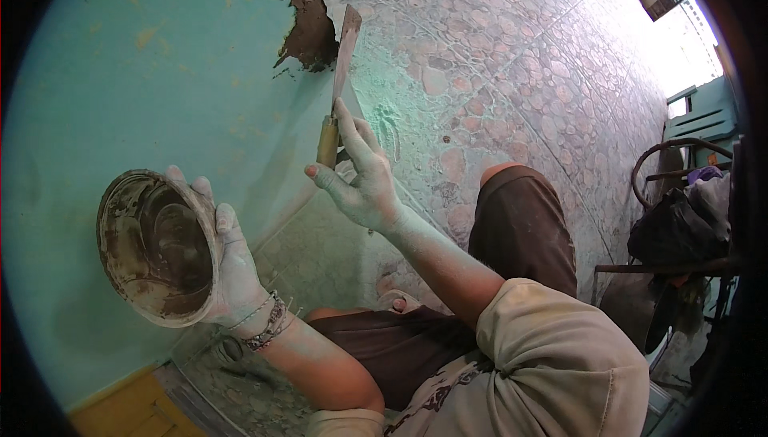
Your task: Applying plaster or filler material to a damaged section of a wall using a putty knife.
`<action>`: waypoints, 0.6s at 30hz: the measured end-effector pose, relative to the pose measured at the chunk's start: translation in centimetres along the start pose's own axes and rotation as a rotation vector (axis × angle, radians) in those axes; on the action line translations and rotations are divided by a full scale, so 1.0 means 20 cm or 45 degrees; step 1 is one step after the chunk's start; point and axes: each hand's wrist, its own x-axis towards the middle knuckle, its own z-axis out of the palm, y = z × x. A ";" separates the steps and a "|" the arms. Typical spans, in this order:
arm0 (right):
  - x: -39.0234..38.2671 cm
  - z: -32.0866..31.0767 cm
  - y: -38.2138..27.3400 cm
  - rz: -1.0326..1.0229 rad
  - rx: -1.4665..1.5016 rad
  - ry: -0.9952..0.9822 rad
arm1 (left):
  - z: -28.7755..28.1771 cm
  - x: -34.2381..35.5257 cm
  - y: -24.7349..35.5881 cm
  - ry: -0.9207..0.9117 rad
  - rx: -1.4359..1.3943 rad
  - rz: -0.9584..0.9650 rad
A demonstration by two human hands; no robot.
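Observation:
My left hand [238, 265], dusted pale, grips a round bowl [118, 269] by its right side. The bowl is tipped toward me, and dark brown paste coats its inside. In my right hand [368, 177], also dusty, is a putty knife [327, 143] with a wooden handle, held between thumb and fingers. Its long thin blade points up and away, close to a dark brown patch [312, 29] at the edge of the turquoise wall [184, 93]. From this angle I cannot tell whether the blade touches the patch.
Pale green dust [392, 109] covers part of the stone-patterned floor [512, 61] beside the wall. My bent knee [524, 225] rises right of my right forearm. A chair or rack [676, 265] holding dark bags [680, 225] stands at the right. A yellow surface [132, 405] lies at lower left.

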 end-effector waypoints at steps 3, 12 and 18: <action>0.01 -0.01 0.01 -0.014 0.004 -0.028 | 0.00 0.01 -0.02 0.012 0.040 0.000; -0.14 0.12 0.07 -0.029 -0.098 0.006 | -0.01 0.01 -0.04 -0.018 0.026 -0.008; -0.25 0.15 0.11 -0.069 -0.102 0.033 | 0.01 0.01 -0.06 0.014 0.078 0.003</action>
